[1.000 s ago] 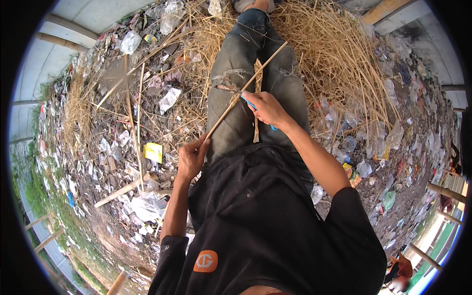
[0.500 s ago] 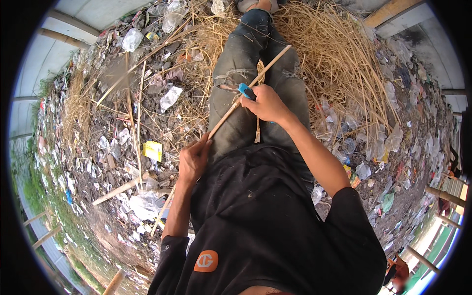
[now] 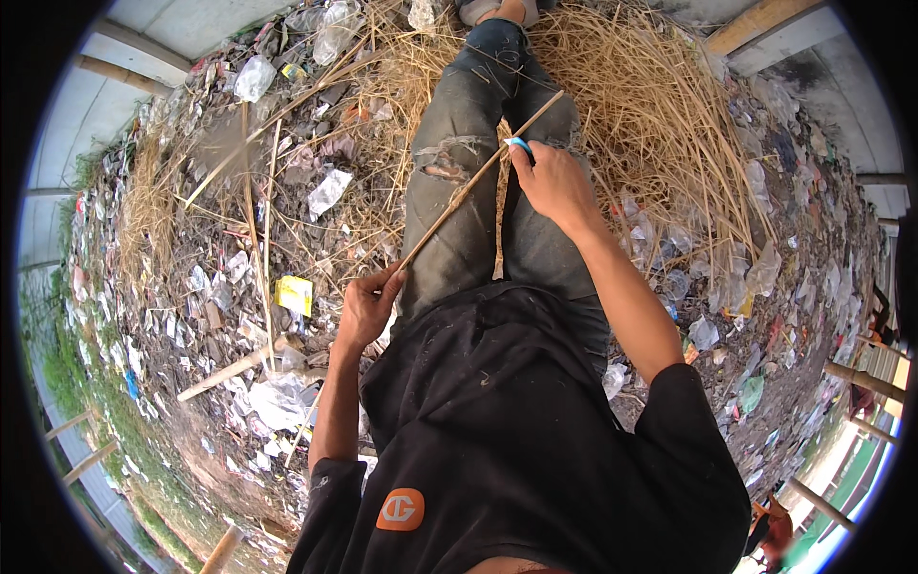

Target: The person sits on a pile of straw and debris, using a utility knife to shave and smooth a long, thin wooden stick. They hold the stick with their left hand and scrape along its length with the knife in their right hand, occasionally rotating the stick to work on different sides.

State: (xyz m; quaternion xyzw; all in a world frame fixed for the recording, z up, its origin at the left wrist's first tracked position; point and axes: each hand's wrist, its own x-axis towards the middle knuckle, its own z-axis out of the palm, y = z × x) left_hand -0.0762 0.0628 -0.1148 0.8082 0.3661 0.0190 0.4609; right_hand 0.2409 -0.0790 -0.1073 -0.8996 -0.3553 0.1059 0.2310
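Note:
A long thin bamboo stick (image 3: 442,220) lies slantwise across my legs, its far end up beyond my right knee. My left hand (image 3: 369,306) is closed round its near end, beside my left hip. In my right hand (image 3: 557,187) is a small blue cutter knife (image 3: 521,146), its handle mostly hidden by the fingers. The knife's tip is at the stick, near the gap between my knees. My dark trousers (image 3: 449,230) are torn at the left knee, and the stick passes close to that tear.
Dry straw (image 3: 641,105) is heaped beyond and right of my legs. Loose sticks (image 3: 269,210) and a yellow packet (image 3: 294,296) lie on the littered ground at left. A thicker pole (image 3: 225,373) lies nearer me. Pale wall panels (image 3: 124,77) bound the far left.
My right hand with the knife has moved up and right along the stick, toward its far end, and has turned. My left hand has dropped slightly, still holding the near end.

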